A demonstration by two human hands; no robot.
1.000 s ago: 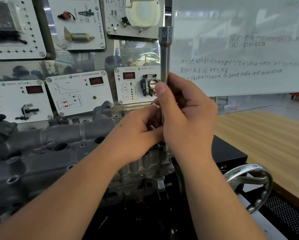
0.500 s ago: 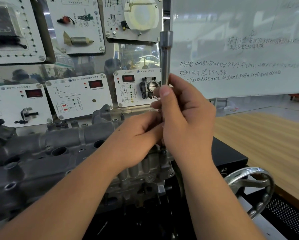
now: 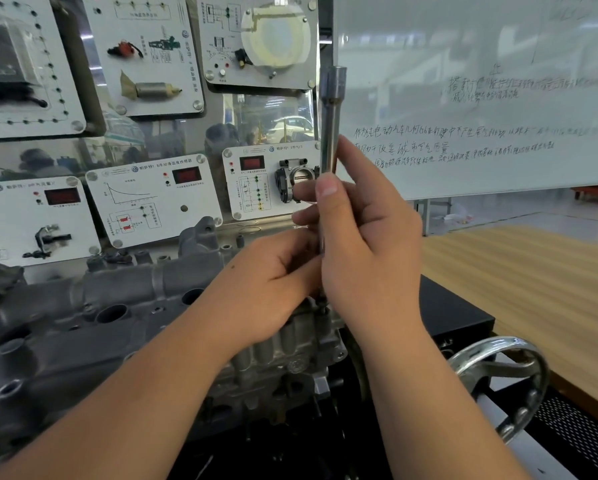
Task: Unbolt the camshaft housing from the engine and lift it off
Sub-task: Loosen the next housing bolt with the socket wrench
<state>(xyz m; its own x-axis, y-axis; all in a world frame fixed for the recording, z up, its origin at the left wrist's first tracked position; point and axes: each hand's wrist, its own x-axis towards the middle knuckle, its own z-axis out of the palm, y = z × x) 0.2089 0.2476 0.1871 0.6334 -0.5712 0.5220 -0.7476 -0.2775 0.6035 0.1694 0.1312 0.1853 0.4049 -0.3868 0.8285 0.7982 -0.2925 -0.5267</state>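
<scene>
An upright socket extension bar (image 3: 331, 126) is held in the grip of the right hand (image 3: 366, 251), thumb and fingers curled round its shaft, and pinched lower down by the left hand (image 3: 273, 289), above the right end of the grey camshaft housing (image 3: 124, 292) on the engine (image 3: 280, 358).

Hands: two, a left hand (image 3: 273, 285) and a right hand (image 3: 366, 251), both at the right end of the engine. Socket extension bar (image 3: 331, 123): one, upright. Camshaft housing (image 3: 93, 306): one, on top of the engine. Handwheel (image 3: 498, 379): one, at the lower right. Whiteboard (image 3: 481, 98): one, upper right. White demonstration panels (image 3: 152, 199) on the back wall: six in view, three upper, three lower.
</scene>
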